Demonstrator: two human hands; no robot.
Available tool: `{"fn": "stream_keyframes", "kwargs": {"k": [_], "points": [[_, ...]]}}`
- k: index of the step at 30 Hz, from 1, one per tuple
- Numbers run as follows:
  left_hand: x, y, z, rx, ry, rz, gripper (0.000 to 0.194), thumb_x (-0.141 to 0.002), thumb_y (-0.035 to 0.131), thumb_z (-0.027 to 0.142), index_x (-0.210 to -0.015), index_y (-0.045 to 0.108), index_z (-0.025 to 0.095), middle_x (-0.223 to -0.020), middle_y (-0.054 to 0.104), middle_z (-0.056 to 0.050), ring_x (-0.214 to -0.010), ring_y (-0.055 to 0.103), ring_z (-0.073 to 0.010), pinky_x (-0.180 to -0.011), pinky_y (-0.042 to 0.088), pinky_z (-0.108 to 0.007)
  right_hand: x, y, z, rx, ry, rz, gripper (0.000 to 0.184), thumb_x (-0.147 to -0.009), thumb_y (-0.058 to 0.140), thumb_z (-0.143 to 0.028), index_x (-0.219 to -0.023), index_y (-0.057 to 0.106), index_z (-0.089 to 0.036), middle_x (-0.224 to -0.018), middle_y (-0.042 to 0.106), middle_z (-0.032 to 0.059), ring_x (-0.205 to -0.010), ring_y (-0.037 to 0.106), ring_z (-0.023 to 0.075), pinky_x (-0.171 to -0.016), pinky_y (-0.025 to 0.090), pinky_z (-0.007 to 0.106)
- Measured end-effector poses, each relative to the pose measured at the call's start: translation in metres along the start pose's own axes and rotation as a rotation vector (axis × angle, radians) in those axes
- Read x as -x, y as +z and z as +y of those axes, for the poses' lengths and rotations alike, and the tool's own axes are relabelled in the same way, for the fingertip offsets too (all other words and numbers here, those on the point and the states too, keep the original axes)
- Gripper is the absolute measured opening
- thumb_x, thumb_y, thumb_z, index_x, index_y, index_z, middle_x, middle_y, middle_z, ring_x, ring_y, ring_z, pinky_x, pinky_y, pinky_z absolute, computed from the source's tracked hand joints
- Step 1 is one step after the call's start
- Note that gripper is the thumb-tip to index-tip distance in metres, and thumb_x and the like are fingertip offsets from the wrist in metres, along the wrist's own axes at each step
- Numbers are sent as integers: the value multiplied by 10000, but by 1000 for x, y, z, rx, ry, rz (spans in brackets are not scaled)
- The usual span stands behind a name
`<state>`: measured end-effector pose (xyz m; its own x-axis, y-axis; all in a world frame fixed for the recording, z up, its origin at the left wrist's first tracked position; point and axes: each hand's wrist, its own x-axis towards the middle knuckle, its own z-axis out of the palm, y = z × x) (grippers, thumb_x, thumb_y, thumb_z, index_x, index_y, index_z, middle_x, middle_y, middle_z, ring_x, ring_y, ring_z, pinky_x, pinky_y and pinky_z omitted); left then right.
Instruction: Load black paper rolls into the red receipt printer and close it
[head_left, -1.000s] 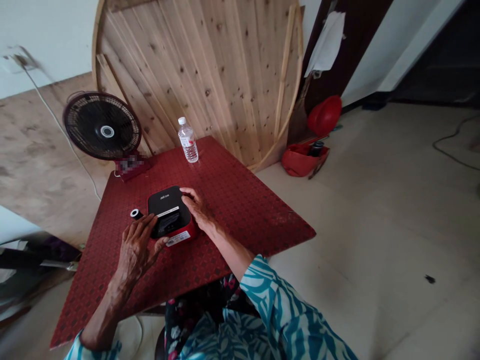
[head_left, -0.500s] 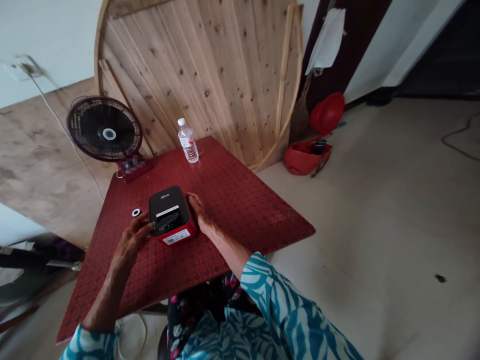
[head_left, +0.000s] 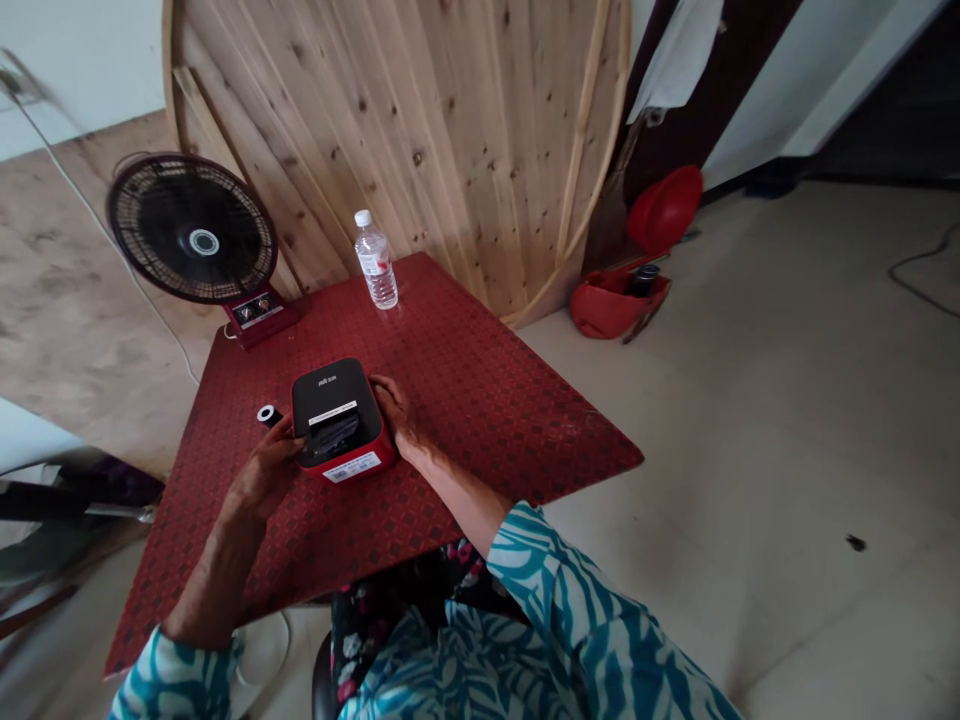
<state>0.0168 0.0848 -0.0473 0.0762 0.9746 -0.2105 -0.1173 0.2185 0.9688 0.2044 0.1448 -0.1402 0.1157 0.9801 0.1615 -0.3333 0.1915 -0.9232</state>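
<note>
A box-shaped device (head_left: 330, 400), probably a label printer, with a black top and red sides, sits on the table between my hands. A white label with a code is on its front, and dark material lies in the recess of its top. My left hand (head_left: 270, 462) grips its left side near the front corner, fingers partly hidden. Along the right side, my right hand (head_left: 396, 412) is curled against the red casing. Just beyond my left fingers lies a small black roll (head_left: 267, 414) with a white ring at its end.
The table (head_left: 480, 400) has a red patterned top. A maroon fan (head_left: 196, 235) stands at its back left, with a clear water bottle (head_left: 377, 265) at the back edge. Round wooden planking (head_left: 420, 120) leans behind. A red bag (head_left: 611, 303) rests on the floor to the right.
My left hand has closed in against the device's left side, and the roll shows more of its black length. My right hand stays on the right side. The view has shifted slightly.
</note>
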Motion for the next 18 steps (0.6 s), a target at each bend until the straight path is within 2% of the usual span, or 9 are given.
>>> {"fn": "stream_keyframes", "kwargs": {"k": [8, 12, 15, 18], "points": [[-1, -1, -7, 57, 6, 14, 676, -598, 720, 197, -1264, 603, 177, -970, 745, -59, -861, 715, -235, -760, 565, -330, 4, 0, -2, -4, -4, -5, 333, -866, 515, -449, -1105, 671, -278, -1135, 681, 18, -1138, 578, 206, -1010, 423, 369], [1, 3, -4, 85, 18, 33, 645, -595, 748, 198, -1228, 624, 192, -1024, 744, -56, -876, 717, -230, -766, 574, -328, 2, -1, -3, -2, -27, -9, 311, -860, 509, -420, -1072, 676, -265, -1132, 679, 18, -1129, 580, 196, -1017, 413, 366], [4, 5, -8, 66, 40, 74, 587, -611, 777, 276, -1176, 656, 172, -1009, 751, -71, -935, 708, -252, -805, 574, -341, 1, -1, -3, -29, -18, -9, 311, -854, 514, -430, -1064, 676, -266, -1109, 690, 14, -1121, 580, 196, -987, 435, 355], [24, 3, -21, 36, 102, 158, 532, -698, 760, 411, -1171, 662, 189, -1070, 746, -70, -1026, 685, -250, -856, 565, -334, 2, -2, -4, -37, -11, -14, 321, -855, 521, -457, -1065, 676, -270, -1078, 704, 11, -1106, 588, 200, -959, 453, 348]]}}
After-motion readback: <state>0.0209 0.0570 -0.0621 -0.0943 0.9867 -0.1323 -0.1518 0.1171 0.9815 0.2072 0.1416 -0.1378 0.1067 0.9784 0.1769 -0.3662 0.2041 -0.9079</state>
